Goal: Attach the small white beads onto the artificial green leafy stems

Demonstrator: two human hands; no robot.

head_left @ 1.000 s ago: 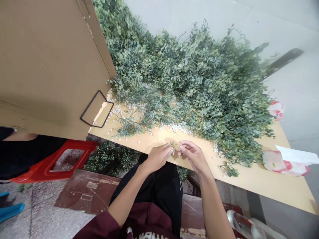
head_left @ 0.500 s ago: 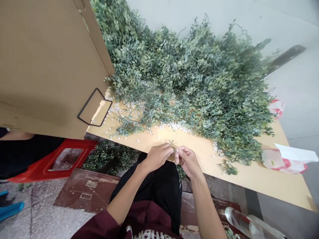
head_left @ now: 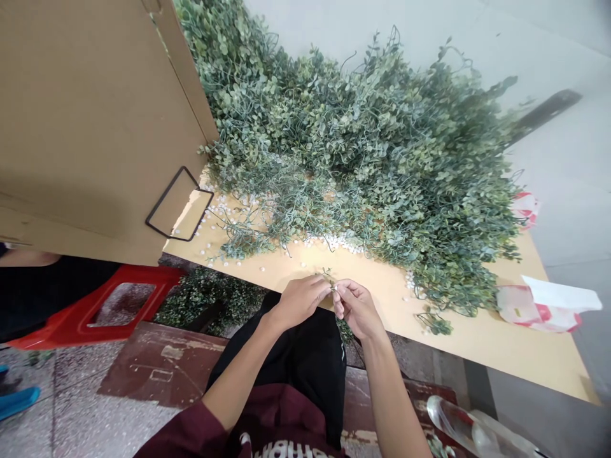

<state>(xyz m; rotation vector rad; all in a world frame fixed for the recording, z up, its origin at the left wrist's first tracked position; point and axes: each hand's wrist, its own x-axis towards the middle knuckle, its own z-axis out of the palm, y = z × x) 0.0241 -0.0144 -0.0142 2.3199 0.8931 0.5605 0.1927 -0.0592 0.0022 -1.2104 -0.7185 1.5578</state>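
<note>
My left hand [head_left: 301, 299] and my right hand [head_left: 356, 308] meet at the near edge of a tan table [head_left: 477, 346]. Both are closed in a pinch. Between the left fingertips is a small green sprig [head_left: 327, 275]. The right fingertips pinch a tiny white bead [head_left: 337, 287] right beside the sprig. Behind them lies a large heap of artificial green foliage [head_left: 363, 165], and small white beads [head_left: 334, 242] are scattered along its front.
A big cardboard box [head_left: 90, 121] with a black wire handle [head_left: 177, 205] stands at the left. Below it is a red plastic stool [head_left: 90, 308]. Red-and-white plastic bags [head_left: 539, 305] lie at the table's right. More foliage [head_left: 210, 299] sits under the table.
My right hand has drawn in toward the left one and closed into a pinch on a white bead. The left hand has stayed in place with the sprig.
</note>
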